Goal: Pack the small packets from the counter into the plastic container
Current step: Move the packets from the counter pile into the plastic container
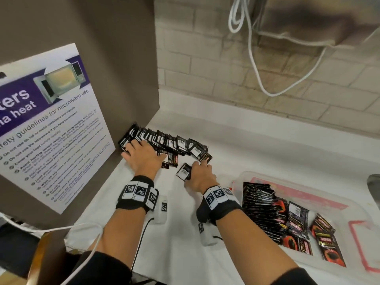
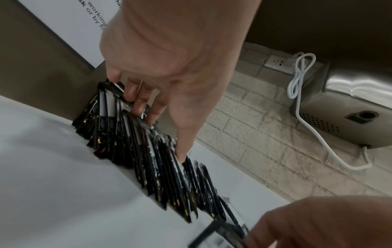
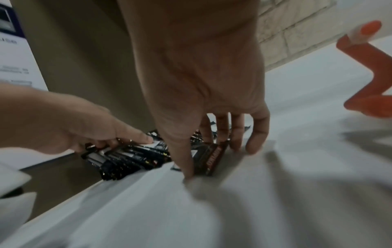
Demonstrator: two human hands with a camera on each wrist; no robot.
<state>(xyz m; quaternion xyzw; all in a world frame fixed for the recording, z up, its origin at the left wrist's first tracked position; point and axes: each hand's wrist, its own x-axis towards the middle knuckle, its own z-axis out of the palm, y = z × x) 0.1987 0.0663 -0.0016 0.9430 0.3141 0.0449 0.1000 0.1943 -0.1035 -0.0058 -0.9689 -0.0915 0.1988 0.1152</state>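
Observation:
A long row of small black packets (image 1: 174, 142) leans along the white counter from the brown panel toward the right. My left hand (image 1: 144, 157) lies over the row's left part, fingers curled over the packet tops (image 2: 137, 151) and thumb tucked into the row. Just right of it, my right hand (image 1: 200, 175) pinches one loose packet (image 1: 183, 171) between thumb and fingers, low on the counter; its red lettering shows in the right wrist view (image 3: 212, 159). The clear plastic container (image 1: 304, 192) stands at the right, apart from both hands, with several packets (image 1: 267, 212) stacked and lying inside.
A microwave-safety poster (image 1: 51, 124) hangs on the brown panel at the left. A white cable (image 1: 257, 64) droops down the tiled wall from a steel appliance (image 2: 350, 104). A red clip (image 1: 362, 243) sits at the container's near right. A cardboard box (image 1: 47, 258) is at bottom left.

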